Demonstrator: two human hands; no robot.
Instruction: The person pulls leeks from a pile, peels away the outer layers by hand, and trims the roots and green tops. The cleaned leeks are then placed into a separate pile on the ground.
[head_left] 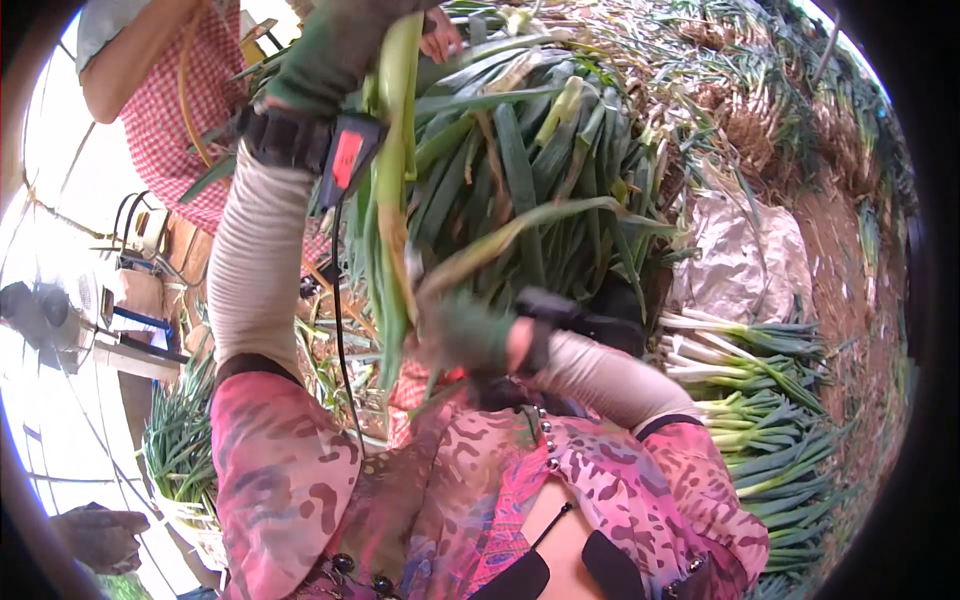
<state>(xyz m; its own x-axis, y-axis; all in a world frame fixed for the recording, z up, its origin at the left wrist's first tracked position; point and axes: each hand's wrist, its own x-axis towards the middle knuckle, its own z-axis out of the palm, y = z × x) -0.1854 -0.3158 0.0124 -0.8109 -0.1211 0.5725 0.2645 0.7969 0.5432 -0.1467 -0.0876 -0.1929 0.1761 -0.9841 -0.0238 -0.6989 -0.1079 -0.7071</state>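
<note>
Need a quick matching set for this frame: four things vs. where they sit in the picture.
Things:
1. left hand
2. right hand
3. trimmed leek stack
4. checked apron

Places:
A. right side, on the ground
B. top left, on another person
C. centre, gripping leek leaves low
D. top, gripping a leek stalk high

Pairs: 1-D, 2-C, 3-A, 4-B

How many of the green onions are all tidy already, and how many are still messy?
Done: a neat row of green onions lies stacked on the right, white ends together. In hand: the left hand holds one long stalk up high while the right hand grips it lower down. Left: a big loose heap of onions behind the hands remains unsorted, so plenty remains.
</note>
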